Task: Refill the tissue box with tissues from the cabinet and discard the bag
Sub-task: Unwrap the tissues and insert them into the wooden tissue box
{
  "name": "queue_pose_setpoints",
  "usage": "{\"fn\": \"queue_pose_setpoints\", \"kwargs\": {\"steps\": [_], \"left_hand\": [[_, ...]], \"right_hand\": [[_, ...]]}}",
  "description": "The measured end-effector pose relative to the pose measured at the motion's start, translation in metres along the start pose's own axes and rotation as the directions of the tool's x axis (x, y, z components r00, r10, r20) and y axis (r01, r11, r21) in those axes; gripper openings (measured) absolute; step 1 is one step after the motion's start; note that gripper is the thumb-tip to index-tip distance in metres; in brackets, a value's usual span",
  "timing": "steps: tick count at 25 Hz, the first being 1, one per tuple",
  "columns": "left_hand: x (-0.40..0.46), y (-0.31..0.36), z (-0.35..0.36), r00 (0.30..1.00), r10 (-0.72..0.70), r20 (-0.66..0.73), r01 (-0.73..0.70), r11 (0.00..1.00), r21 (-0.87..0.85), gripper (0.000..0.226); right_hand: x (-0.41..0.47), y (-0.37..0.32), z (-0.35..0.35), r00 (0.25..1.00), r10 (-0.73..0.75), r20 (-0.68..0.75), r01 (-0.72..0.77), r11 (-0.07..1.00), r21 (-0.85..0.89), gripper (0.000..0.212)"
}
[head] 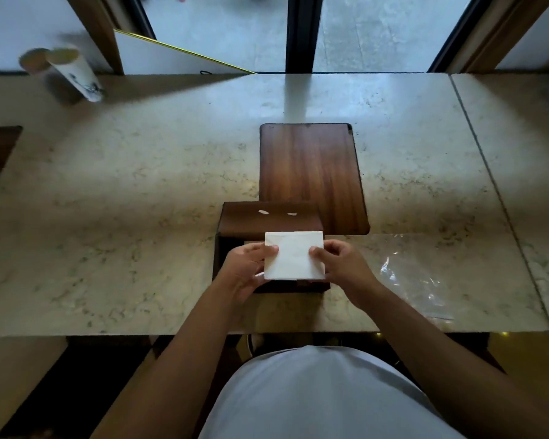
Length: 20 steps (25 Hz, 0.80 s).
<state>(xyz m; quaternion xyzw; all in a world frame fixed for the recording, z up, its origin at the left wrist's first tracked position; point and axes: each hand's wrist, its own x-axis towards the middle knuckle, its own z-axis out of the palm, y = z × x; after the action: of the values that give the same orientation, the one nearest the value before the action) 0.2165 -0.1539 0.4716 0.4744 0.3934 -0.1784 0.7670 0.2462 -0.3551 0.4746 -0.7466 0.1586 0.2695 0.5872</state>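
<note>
Both the left hand [246, 267] and right hand [339, 264] pinch the white rectangular tissue stack [293, 256] over the open dark wooden tissue box [235, 226] near the counter's [140, 185] front edge; a loose grip may fan the sheets, snagging its rim.

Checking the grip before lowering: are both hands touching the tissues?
Touching. Head view: left hand and right hand each pinch a side of the tissues.

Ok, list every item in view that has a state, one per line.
Tissue box: open, lid tipped back.
Tissue stack: held over the box by both hands.
Left hand: gripping the stack.
Right hand: gripping the stack.
Plastic bag: empty, flat on the counter.
Cup: upright.
</note>
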Motion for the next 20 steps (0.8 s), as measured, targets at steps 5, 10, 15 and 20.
{"fn": "queue_pose_setpoints", "kwargs": {"steps": [5,10,15,20], "left_hand": [[-0.004,0.017,-0.023,0.993,0.07,-0.095,-0.051,0.982,0.182,0.021],[0.011,0.018,-0.032,0.974,0.168,-0.151,-0.096,0.913,0.396,0.028],[0.036,0.012,-0.035,0.936,0.299,-0.187,-0.097,0.728,0.679,0.021],[0.046,0.01,-0.041,0.94,0.3,-0.162,-0.081,0.658,0.749,0.013]], "right_hand": [[0.017,-0.004,0.03,0.999,0.041,-0.024,-0.044,0.994,-0.103,0.006],[0.029,-0.005,0.05,0.997,-0.017,-0.079,-0.01,0.945,-0.326,0.024],[0.035,-0.003,0.058,0.997,-0.037,-0.074,-0.002,0.883,-0.47,0.031],[0.043,0.001,0.058,0.998,-0.008,-0.067,-0.032,0.824,-0.566,0.018]]}}
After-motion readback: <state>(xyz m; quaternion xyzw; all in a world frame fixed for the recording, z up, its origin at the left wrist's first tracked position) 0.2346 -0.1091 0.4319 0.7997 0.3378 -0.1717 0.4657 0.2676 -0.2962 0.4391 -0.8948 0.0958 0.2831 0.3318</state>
